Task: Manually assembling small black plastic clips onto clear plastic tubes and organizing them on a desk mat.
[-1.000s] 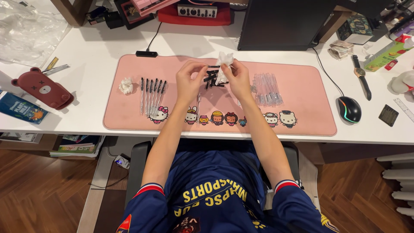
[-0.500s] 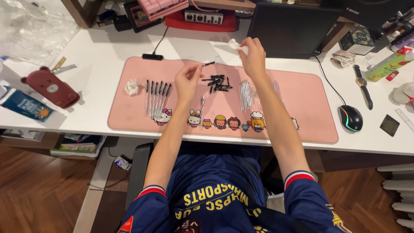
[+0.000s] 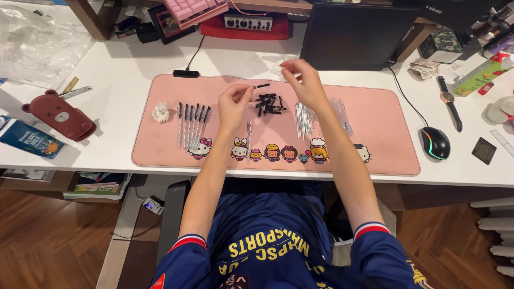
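My left hand [image 3: 234,101] hovers over the pink desk mat [image 3: 375,155] with thumb and fingers pinched together; I cannot tell if anything small is between them. A short black piece [image 3: 261,85] lies just right of those fingertips. A pile of small black caps [image 3: 269,103] sits between my hands. My right hand [image 3: 301,80] is raised at the mat's far edge, fingers loosely apart, beside a crumpled clear plastic wrapper [image 3: 278,68] lying on the white desk. A row of black pens [image 3: 191,124] lies left of my left hand. Clear pen tubes [image 3: 304,119] lie under my right forearm.
A white crumpled wad [image 3: 160,112] sits at the mat's left. A brown bear-shaped pencil case [image 3: 59,115] and a clear plastic bag [image 3: 37,45] are far left. A dark monitor [image 3: 356,35] stands behind. A black mouse [image 3: 435,143], a wristwatch [image 3: 448,101] and small boxes lie right.
My right hand carried the crumpled wrapper from the caps pile to the back of the desk and has drawn back a little, leaving it there. My left hand stayed by the pile.
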